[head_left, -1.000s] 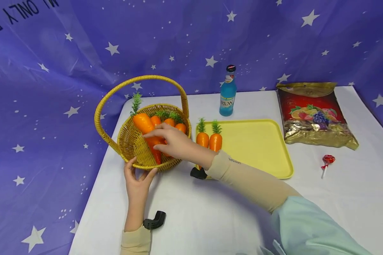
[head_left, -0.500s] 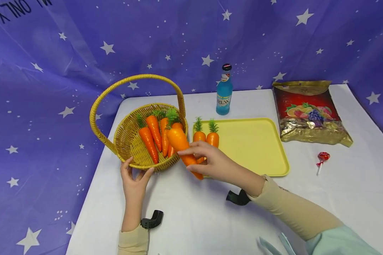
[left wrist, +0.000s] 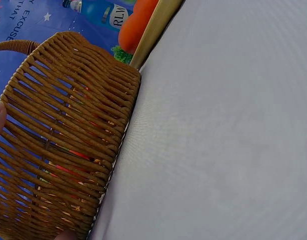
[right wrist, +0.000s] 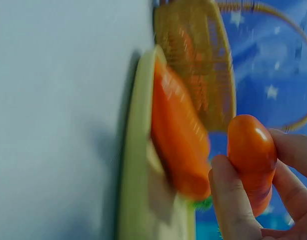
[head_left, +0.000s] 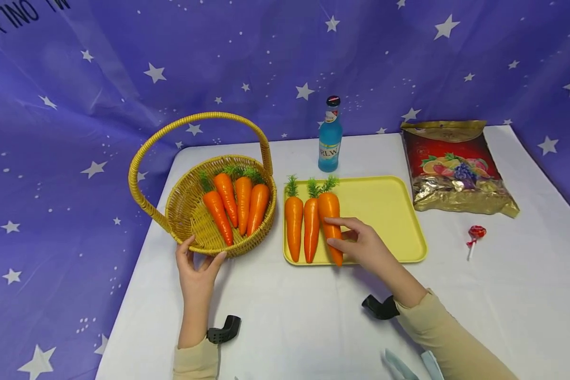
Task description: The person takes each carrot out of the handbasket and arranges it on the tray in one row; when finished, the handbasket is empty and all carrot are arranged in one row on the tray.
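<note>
right hand [head_left: 363, 243] has the big carrot [head_left: 330, 206] pinched between thumb and fingers, green top pointing away, over the yellow tray [head_left: 385, 200] and right beside two other carrots [head_left: 294, 227]. can't quite tell if it's touching the tray. looks to me like the step is laying it down in that row, so i'd shift it away from you a touch first, since from the head view the tip overlaps the near rim. line it up with its neighbours, lower it flat, then ease the fingers off gently, cause a glossy round thing like that could roll. watch the leafy tops too, they seem to cross and might snag. left hand [head_left: 197, 275] holds the near side of the wicker basket [head_left: 179, 203], thumb and fingers set wide apart, with four more carrots [head_left: 219, 216] lying inside; light steadying should do. as for the spot: creased white counter [head_left: 290, 316], blue bottle [head_left: 330, 145] upright behind the tray, red and gold bag [head_left: 456, 174] and lollipop [head_left: 477, 232] off right, purple starry backdrop [head_left: 247, 53] behind.
</note>
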`<state>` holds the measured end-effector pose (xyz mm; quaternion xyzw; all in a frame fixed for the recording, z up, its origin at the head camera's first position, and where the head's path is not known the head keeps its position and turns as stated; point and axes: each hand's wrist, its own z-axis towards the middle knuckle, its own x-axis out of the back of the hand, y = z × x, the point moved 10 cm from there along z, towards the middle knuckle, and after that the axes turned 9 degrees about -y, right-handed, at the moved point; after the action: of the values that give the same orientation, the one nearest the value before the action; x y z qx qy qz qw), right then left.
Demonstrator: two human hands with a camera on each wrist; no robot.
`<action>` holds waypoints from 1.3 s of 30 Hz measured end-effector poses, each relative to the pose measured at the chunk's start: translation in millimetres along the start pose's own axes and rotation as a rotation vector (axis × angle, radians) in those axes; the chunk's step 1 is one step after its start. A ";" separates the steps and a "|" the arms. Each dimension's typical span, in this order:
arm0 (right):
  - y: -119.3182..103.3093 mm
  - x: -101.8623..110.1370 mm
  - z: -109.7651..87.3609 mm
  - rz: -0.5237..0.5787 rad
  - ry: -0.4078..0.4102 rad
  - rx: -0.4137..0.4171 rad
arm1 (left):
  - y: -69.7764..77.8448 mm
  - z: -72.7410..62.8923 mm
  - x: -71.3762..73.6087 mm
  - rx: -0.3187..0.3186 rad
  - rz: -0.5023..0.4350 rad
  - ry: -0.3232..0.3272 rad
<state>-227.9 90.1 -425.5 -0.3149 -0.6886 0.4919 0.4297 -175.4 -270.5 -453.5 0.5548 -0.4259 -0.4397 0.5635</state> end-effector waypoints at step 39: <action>-2.5 -17.1 21.5 -0.686 0.066 -0.017 | 0.4 -0.3 0.9 -0.021 -0.032 0.003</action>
<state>-240.0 65.9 -431.1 -0.0843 -0.7443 0.3023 0.5895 -174.9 -271.3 -453.1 0.5564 -0.4114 -0.4521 0.5628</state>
